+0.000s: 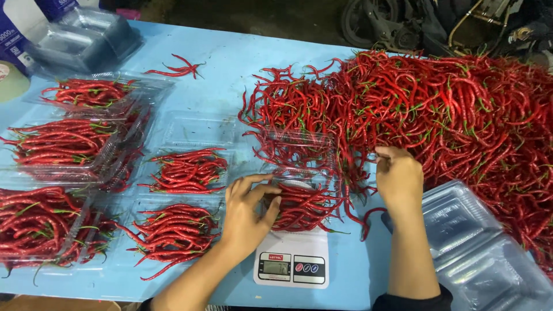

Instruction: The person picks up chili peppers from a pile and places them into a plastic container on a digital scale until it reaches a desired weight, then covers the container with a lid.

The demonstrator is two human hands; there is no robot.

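As the light, limp chillies pile on the scale, your left hand cups them half-open, best gripped mid-bunch, while your right hand pinches more.

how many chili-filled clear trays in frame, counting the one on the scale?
6, stacked ones may hide more: on the scale; two mid-table; three at left, far, middle, near.

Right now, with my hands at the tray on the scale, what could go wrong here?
1. The clear plastic tray of red chillies overhangs the small white digital scale; pressure from the left hand could skew the reading or tip it.
2. The right hand is in the big loose chilli heap, where strays could slide onto the tray.
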